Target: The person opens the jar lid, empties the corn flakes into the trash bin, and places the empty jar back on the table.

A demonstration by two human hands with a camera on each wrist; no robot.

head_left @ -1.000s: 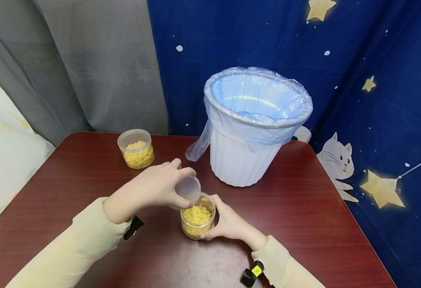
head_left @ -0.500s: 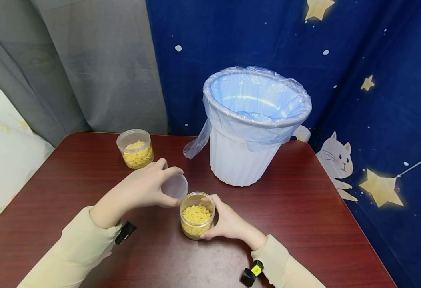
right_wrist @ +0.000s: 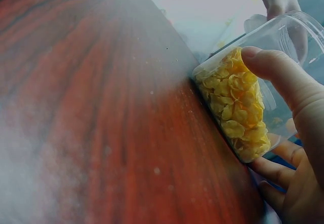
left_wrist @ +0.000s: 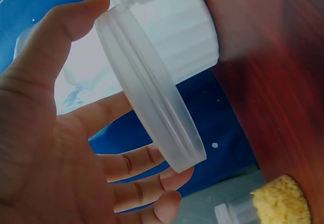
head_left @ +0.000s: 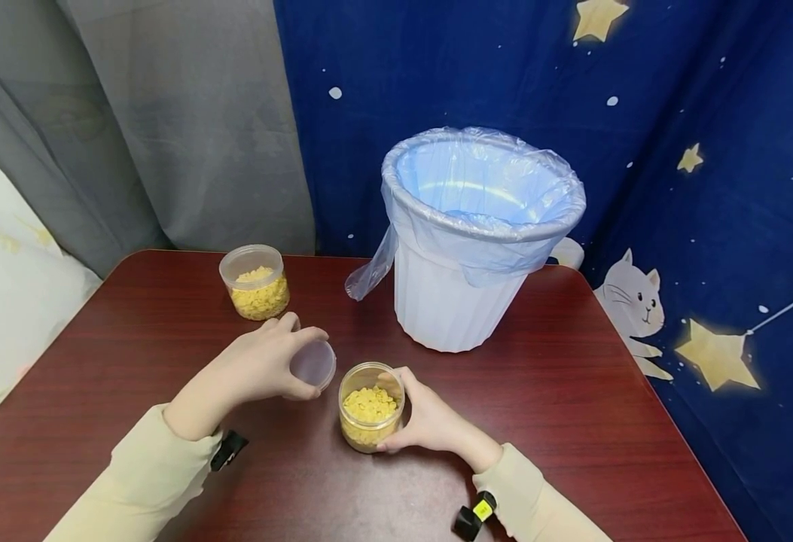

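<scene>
- Left hand pinches tilted lid, apart from jar.
- Right hand grips jar, upright on surface.
- Step, judged: handling lid, jar uncapped; next move calls for steady jar, firm lid grip.

Left hand, right hand — both mid-grip

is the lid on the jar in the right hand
No, the left hand holds the lid off the jar, whose open mouth shows yellow flakes inside.
</scene>
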